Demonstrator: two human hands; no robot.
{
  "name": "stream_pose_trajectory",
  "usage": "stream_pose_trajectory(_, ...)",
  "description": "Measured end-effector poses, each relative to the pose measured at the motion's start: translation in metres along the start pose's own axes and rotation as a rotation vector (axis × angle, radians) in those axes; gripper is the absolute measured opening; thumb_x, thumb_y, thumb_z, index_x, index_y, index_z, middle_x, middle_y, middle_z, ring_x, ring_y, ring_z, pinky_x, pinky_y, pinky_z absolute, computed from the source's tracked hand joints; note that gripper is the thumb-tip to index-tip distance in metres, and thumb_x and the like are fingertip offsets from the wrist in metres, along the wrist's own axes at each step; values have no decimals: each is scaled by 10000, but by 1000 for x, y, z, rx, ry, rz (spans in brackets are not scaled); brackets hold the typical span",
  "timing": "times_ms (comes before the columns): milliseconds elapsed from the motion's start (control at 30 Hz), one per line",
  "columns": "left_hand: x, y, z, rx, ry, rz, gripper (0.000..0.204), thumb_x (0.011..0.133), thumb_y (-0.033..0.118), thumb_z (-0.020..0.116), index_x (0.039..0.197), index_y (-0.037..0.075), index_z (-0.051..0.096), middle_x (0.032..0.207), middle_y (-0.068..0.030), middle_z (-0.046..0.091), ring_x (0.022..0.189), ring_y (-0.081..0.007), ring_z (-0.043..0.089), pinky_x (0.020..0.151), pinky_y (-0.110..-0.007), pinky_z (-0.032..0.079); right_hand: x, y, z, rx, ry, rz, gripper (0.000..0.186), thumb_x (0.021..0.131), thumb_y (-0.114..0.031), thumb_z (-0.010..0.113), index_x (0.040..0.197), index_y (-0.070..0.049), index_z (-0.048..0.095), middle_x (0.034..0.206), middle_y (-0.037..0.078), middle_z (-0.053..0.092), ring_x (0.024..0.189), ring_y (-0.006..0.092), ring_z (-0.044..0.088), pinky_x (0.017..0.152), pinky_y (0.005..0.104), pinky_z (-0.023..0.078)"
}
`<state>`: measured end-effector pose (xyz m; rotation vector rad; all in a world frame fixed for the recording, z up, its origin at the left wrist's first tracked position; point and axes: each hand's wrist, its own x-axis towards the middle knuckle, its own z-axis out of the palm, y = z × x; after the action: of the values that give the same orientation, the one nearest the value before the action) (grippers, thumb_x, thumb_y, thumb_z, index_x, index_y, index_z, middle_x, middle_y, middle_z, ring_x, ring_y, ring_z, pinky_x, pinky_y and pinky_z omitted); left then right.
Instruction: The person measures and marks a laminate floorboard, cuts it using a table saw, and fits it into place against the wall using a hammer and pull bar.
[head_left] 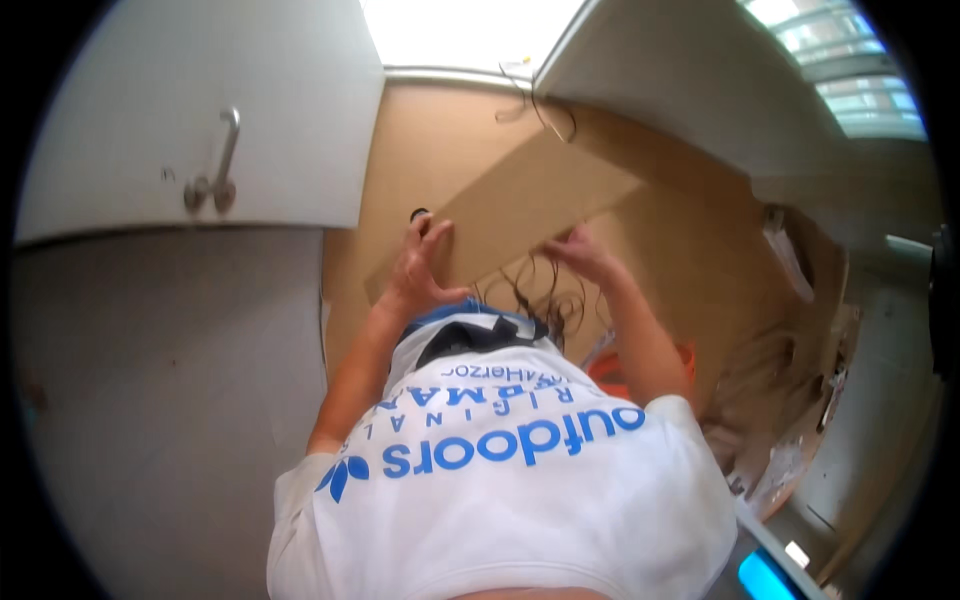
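Note:
A flat brown board (540, 190), possibly cardboard, is tilted in front of me, its far corner pointing away. My right hand (582, 252) pinches its near edge with the fingertips. Toward the board's left end is my left hand (422, 268), its thumb spread from the fingers, which lie against the surface. Just beyond those fingers a small dark round thing (420, 214) shows; its kind is unclear. Below the board, dark thin cables (545, 300) lie in loose loops near my waist.
An off-white door (290, 110) with a metal handle (222, 165) stands at the left. Another thin cable (540, 95) lies on the tan floor (400, 130) by the bright doorway. An orange container (685, 362) is beside my right arm; blurred clutter (780, 400) lines the right.

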<state>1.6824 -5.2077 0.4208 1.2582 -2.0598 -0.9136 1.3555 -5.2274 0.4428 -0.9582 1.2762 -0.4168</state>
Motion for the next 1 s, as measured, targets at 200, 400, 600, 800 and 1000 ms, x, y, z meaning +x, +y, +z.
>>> stream_pose_trajectory(200, 204, -66, -64, -59, -11, 158, 1107, 536, 298, 983, 1504, 164, 462, 1475, -269, 364, 1346, -473, 423, 1135, -486, 428, 89, -156, -9, 391, -184, -403, 455, 946, -227, 779, 1314, -14, 617, 1144, 92, 703, 1013, 187, 669, 873, 315, 560)
stream_pose_trajectory(400, 393, -99, -99, 178, -246, 330, 1178, 549, 379, 994, 1545, 172, 399, 1521, -222, 343, 1416, -425, 377, 1208, -546, 313, 188, -209, -56, 371, 400, -337, 370, 1101, -311, 531, 1260, 10, 623, 1050, 92, 719, 885, 160, 696, 767, 288, 581)
stream_pose_trajectory(600, 531, -166, -93, 210, -92, 138, 964, 734, 323, 913, 1545, 175, 414, 1574, -169, 349, 1445, -373, 366, 1237, -549, 213, 337, -261, -131, 205, 687, -563, 358, 1104, -290, 515, 1193, 34, 638, 955, 89, 716, 841, 159, 705, 765, 297, 592)
stream_pose_trajectory(800, 597, -220, -155, -197, -53, -185, 661, 861, 84, 804, 1463, 71, 530, 1285, -157, 656, 1161, -279, 636, 1018, -396, 505, 447, -407, -215, 449, 696, -560, 364, 1104, -265, 495, 1142, 55, 665, 1021, 85, 716, 905, 185, 717, 820, 319, 607)
stream_pose_trajectory(1000, 714, -317, -158, -430, -30, -384, 561, 945, 89, 735, 1457, 11, 519, 1287, -120, 665, 1150, -197, 639, 1022, -340, 504, 581, -493, -284, 547, 622, -780, 337, 1106, -247, 498, 1272, 29, 599, 1147, 133, 700, 1022, 246, 727, 915, 377, 614)
